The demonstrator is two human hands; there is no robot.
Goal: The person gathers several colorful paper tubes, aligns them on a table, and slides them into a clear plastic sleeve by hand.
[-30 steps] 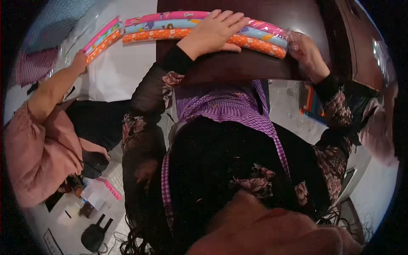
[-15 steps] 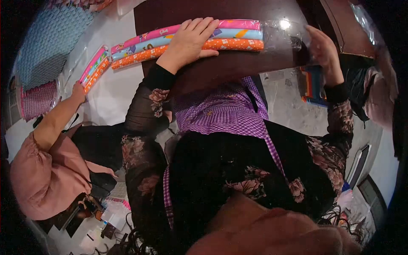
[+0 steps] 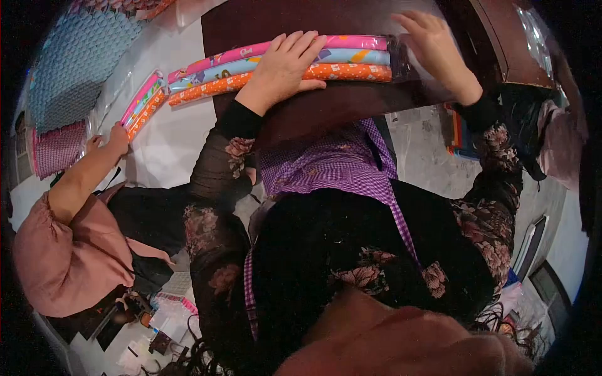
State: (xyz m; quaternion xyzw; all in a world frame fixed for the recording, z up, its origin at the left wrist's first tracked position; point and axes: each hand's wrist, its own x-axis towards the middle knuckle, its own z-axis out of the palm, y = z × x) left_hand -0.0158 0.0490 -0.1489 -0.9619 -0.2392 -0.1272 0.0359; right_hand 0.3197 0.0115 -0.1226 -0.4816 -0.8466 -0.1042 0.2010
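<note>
Three rolls lie side by side on the dark brown bench (image 3: 351, 100): the pink roll (image 3: 351, 42) farthest from the person, a light blue roll (image 3: 357, 56) with printed figures in the middle, and an orange roll (image 3: 351, 72) with white dots nearest. Left of the bench, a second bundle (image 3: 143, 103) repeats pink, blue and orange on a white surface (image 3: 169, 138). The apron (image 3: 332, 163) is purple gingham.

The view is dim and warm-toned, with heavy fisheye bending and a black vignette around the edges. Glare shines off the clear plastic wrap (image 3: 533, 31) at upper right. The bottom foreground is a soft, out-of-focus blur.
</note>
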